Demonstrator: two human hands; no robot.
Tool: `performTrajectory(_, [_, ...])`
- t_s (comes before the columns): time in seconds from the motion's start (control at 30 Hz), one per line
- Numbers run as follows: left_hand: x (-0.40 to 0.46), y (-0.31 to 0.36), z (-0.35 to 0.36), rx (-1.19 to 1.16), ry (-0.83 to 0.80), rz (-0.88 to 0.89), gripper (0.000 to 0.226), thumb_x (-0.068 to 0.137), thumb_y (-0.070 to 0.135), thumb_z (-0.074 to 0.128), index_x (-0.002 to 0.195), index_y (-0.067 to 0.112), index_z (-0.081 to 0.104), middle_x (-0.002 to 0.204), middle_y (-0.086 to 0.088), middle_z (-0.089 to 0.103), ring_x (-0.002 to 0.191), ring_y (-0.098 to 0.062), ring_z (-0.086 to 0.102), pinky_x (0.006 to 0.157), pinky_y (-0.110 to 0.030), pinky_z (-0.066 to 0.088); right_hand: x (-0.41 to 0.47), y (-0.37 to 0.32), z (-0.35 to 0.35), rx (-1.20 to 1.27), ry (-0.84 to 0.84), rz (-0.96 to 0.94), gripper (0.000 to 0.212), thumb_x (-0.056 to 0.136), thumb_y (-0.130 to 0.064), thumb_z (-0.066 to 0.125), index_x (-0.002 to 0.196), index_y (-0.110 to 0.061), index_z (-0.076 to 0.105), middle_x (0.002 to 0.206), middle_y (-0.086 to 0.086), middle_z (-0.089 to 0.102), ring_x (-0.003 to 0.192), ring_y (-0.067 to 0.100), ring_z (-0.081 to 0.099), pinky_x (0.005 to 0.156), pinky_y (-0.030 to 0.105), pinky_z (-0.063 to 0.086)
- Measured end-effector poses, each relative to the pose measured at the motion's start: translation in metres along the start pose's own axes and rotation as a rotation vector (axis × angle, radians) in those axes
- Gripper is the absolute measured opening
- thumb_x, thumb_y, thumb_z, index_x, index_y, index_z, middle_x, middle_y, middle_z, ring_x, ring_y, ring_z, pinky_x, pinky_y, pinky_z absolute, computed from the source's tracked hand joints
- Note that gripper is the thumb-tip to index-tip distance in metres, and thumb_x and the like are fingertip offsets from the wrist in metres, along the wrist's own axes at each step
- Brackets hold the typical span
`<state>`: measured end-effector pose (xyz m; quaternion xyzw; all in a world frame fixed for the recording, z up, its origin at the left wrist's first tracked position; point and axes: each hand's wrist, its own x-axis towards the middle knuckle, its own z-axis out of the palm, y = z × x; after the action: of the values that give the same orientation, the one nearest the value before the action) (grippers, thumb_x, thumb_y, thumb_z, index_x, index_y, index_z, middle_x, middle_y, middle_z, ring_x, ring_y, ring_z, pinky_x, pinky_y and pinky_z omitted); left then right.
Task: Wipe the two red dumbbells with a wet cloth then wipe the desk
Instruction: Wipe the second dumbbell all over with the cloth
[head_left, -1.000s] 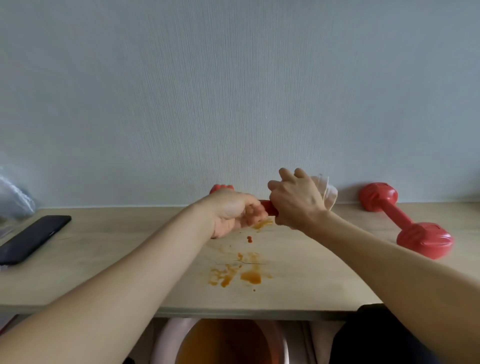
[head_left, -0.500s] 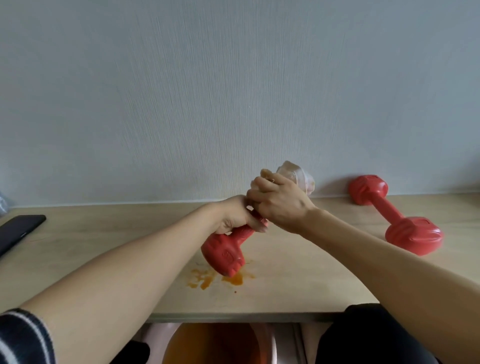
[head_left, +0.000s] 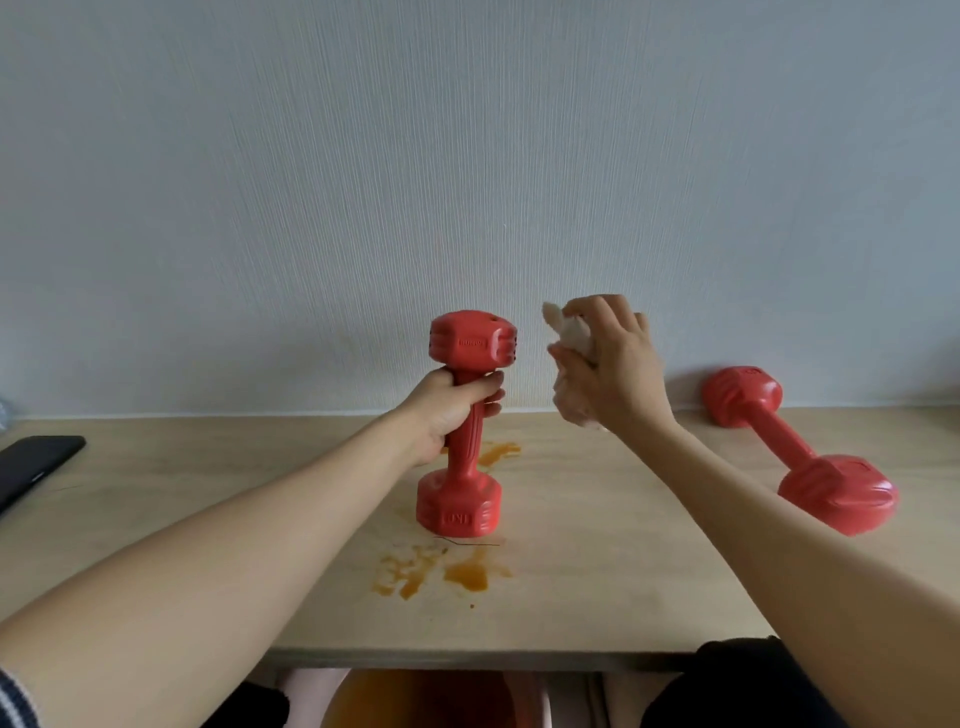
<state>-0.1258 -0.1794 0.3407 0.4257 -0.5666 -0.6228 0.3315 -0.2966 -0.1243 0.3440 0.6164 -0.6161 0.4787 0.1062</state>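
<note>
Table (head_left: 597, 545) below both grips, orange stains unwiped. Second dumbbell (head_left: 802, 457) lying right of right grip (head_left: 613, 369), untouched. First dumbbell (head_left: 465, 426) upright, clenched in left grip (head_left: 452, 410). Cloth (head_left: 571, 332) pinched, right grip, just beside dumbbell head. Early days.

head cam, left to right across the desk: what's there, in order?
Black phone → left hand gripping the upright dumbbell → right hand holding the cloth → second dumbbell lying on the desk. Orange stains are left out: they overlap the upright dumbbell's position.
</note>
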Motion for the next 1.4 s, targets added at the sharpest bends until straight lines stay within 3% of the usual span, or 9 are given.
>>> performTrajectory(0.23, [-0.002,-0.004,-0.015,-0.042,0.015,0.056,0.007,0.087,0.016,0.063,0.080,0.017,0.063,0.075,-0.001,0.063,0.073,-0.014,0.062,0.071,-0.027,0.045,0.003,-0.019,0.029,0.412,0.120,0.172,0.016,0.086,-0.027,0.062,0.101,-0.022,0.064,0.113,-0.009,0.050,0.109,0.016,0.052,0.095,0.031,0.043])
performTrajectory(0.4, [-0.004,-0.015,-0.025,-0.060,-0.004,0.174,0.010,0.090,0.014,0.058,0.080,0.014,0.060,0.074,0.000,0.060,0.067,-0.009,0.061,0.076,-0.029,0.047,0.005,-0.031,0.038,0.560,0.202,0.299,0.022,0.088,-0.036,0.057,0.108,-0.027,0.055,0.114,0.008,0.053,0.102,0.015,0.056,0.084,0.011,0.041])
performTrajectory(0.6, [0.010,-0.031,-0.029,0.192,0.049,0.340,0.010,0.081,0.016,0.063,0.080,0.007,0.058,0.066,-0.003,0.059,0.060,-0.011,0.053,0.060,-0.030,0.041,0.012,-0.065,0.050,0.244,-0.064,-0.272,0.038,0.088,-0.041,0.048,0.119,-0.023,0.061,0.127,0.002,0.053,0.123,0.014,0.042,0.104,0.024,0.031])
performTrajectory(0.67, [0.013,-0.033,-0.027,0.166,0.050,0.367,0.005,0.084,0.012,0.060,0.083,0.013,0.056,0.066,0.001,0.057,0.061,-0.012,0.049,0.055,-0.026,0.039,0.010,-0.061,0.055,0.236,-0.135,-0.240,0.041,0.093,-0.040,0.040,0.123,-0.021,0.059,0.131,-0.002,0.053,0.128,0.014,0.040,0.108,0.027,0.028])
performTrajectory(0.77, [0.014,-0.033,-0.023,0.102,-0.001,0.397,0.011,0.089,0.003,0.055,0.089,0.014,0.052,0.069,-0.002,0.053,0.063,-0.012,0.046,0.056,-0.024,0.037,0.010,-0.051,0.054,0.378,-0.111,-0.089,0.039,0.096,-0.038,0.037,0.121,-0.019,0.060,0.122,-0.010,0.053,0.122,0.007,0.047,0.106,0.031,0.034])
performTrajectory(0.9, [0.017,-0.032,-0.019,0.103,-0.007,0.401,0.011,0.090,0.001,0.053,0.089,0.011,0.050,0.065,0.002,0.051,0.057,-0.006,0.046,0.059,-0.023,0.039,0.010,-0.046,0.055,0.439,-0.049,0.061,0.023,0.097,-0.033,0.046,0.107,-0.024,0.064,0.106,-0.008,0.061,0.102,-0.001,0.056,0.091,0.013,0.039])
performTrajectory(1.03, [0.016,-0.032,-0.020,0.049,-0.034,0.364,0.012,0.090,0.002,0.054,0.080,0.007,0.050,0.068,-0.002,0.050,0.066,-0.017,0.051,0.074,-0.036,0.046,0.005,-0.035,0.051,0.485,-0.006,0.245,0.017,0.091,-0.042,0.056,0.084,-0.028,0.062,0.083,0.005,0.065,0.076,0.017,0.063,0.073,0.035,0.050])
performTrajectory(1.23, [0.017,-0.031,-0.022,0.104,0.015,0.381,0.006,0.091,0.013,0.056,0.089,0.011,0.050,0.072,-0.009,0.050,0.066,-0.018,0.051,0.064,-0.038,0.043,-0.013,-0.051,0.047,0.150,0.008,-0.316,0.028,0.094,-0.018,0.053,0.120,-0.019,0.062,0.130,0.002,0.054,0.120,0.022,0.045,0.103,0.026,0.034])
performTrajectory(1.4, [0.017,-0.032,-0.025,0.186,0.062,0.387,0.028,0.078,0.025,0.052,0.100,0.007,0.050,0.075,-0.011,0.053,0.067,-0.020,0.053,0.062,-0.038,0.042,-0.016,-0.053,0.060,-0.001,-0.009,-0.371,0.034,0.096,-0.020,0.045,0.128,-0.018,0.057,0.139,0.006,0.048,0.122,0.033,0.043,0.101,0.035,0.041])
